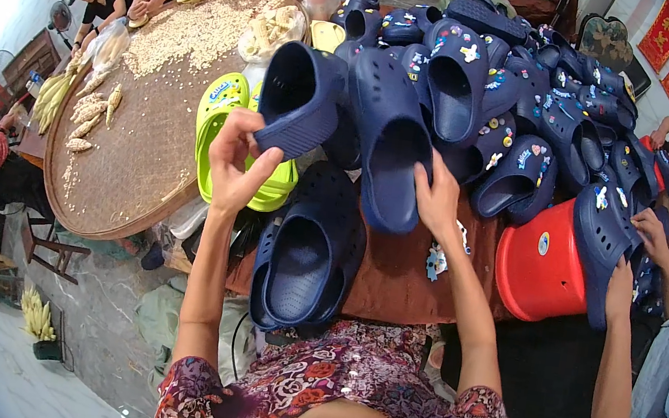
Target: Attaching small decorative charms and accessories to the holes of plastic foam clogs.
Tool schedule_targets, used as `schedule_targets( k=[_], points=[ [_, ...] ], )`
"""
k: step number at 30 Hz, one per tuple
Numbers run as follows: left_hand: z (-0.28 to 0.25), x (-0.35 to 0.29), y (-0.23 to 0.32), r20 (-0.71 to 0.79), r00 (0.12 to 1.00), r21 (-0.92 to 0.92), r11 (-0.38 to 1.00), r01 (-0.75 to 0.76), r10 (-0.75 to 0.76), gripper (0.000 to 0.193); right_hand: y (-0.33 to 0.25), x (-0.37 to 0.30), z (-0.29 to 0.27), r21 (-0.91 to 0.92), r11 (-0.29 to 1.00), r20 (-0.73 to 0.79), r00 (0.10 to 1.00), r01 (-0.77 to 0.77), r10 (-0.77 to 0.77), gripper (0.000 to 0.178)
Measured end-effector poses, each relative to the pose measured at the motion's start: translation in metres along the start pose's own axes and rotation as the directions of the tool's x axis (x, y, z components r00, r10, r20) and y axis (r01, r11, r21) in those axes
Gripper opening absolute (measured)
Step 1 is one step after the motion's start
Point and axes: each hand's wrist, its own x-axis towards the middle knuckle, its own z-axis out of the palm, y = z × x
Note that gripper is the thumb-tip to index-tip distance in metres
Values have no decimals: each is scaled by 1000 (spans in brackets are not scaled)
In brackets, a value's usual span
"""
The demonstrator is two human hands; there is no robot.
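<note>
Raised in front of me, my left hand (240, 163) grips a navy clog (314, 112) by its edge, thumb and fingers closed on it. Another navy clog (395, 145), its footbed turned toward me, is gripped at its side by my right hand (439, 194). Below them, a pair of nested navy clogs (302, 260) rests at the near table edge. Lime green clogs (221, 120) sit just left of the clog in my left hand. Small white-and-blue shoe charms (438, 260) lie near my right wrist on the brown tablecloth (383, 289).
A heap of navy clogs with charms (520, 167) covers the table's far right. At right, a co-worker's hands (629, 276) hold a navy clog (600, 238) beside a red bucket (543, 264). Leftward stands a round woven tray (122, 196) with pale kernels, several people around it.
</note>
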Motion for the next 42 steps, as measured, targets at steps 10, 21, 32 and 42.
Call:
schedule_targets(
  k=[10, 21, 32, 42],
  points=[
    [5, -30, 15, -24, 997, 36, 997, -73, 74, 34, 16, 111, 66, -137, 986, -77, 994, -91, 81, 37],
    [60, -63, 71, 472, 875, 201, 953, -225, 107, 31, 39, 68, 45, 454, 861, 70, 972, -231, 224, 38],
    [132, -156, 36, 751, 659, 204, 964, -174, -40, 23, 23, -103, -58, 626, 547, 448, 831, -556, 331, 67],
    [134, -222, 7, 756, 560, 364, 929, 72, -340, 28, 51, -182, -25, 307, 746, 419, 788, -590, 451, 68]
  ],
)
